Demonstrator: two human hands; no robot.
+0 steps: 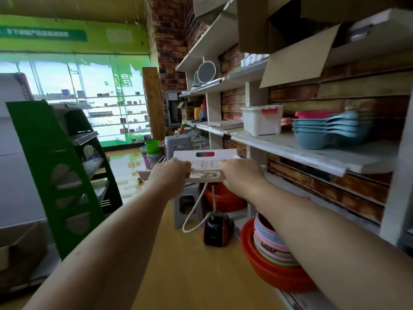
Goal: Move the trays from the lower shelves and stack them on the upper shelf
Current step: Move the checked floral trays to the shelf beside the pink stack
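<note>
White shelving (312,153) runs along the brick-patterned wall on the right, its boards stepping up from floor level to above head height. Green display rack (55,171) stands on the left of the aisle, and the yellowish floor (190,265) lies between the two. On the middle shelf sit a stack of pale blue plastic basins (324,133) with a red-lidded tub on top, and left of them a white plastic storage box with red clips (261,119). Low on the right, a stack of red, pink and green plastic bowls (272,253) rests on the bottom shelf. A small red-and-black appliance with a white cord (215,229) stands on the floor beside a grey plastic stool (187,204).

Out in front, over the aisle and clear of every shelf, a white flat plastic tray with a slotted handle hole (205,163) is held level. The left hand (171,172) grips its near edge on the left, fingers curled over the rim. The right hand (240,174) grips the near edge on the right in the same way.
</note>
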